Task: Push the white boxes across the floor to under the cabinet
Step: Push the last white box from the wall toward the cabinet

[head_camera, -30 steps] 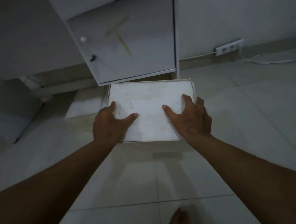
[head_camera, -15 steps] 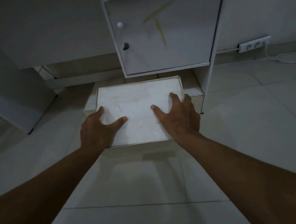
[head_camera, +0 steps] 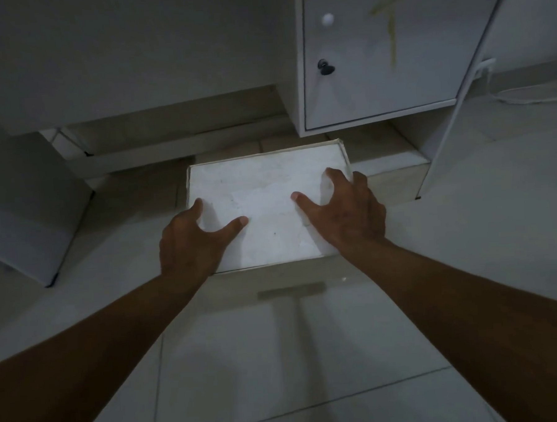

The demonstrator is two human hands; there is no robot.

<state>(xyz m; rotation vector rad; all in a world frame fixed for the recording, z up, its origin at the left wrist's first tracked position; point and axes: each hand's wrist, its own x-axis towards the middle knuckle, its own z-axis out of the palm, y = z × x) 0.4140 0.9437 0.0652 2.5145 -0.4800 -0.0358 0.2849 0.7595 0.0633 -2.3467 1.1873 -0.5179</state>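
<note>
A flat white box (head_camera: 263,192) lies on the tiled floor, its far edge close to the gap under the white cabinet (head_camera: 382,60). My left hand (head_camera: 192,244) clasps its near left corner, thumb on the lid and fingers down the side. At the right edge my right hand (head_camera: 348,217) grips it with the thumb spread over the lid. A second white box (head_camera: 394,175) sits lower, beneath the cabinet, just right of the first and partly hidden by my right hand.
The cabinet's side panel (head_camera: 454,137) reaches the floor at the right. A low white furniture panel (head_camera: 29,224) stands on the left. A white cable (head_camera: 529,97) runs along the wall base at far right. Open tiled floor (head_camera: 294,355) lies in front.
The box and both hands have shifted left relative to the cabinet door. The second box under the cabinet has come into view on the right. My grip is unchanged.
</note>
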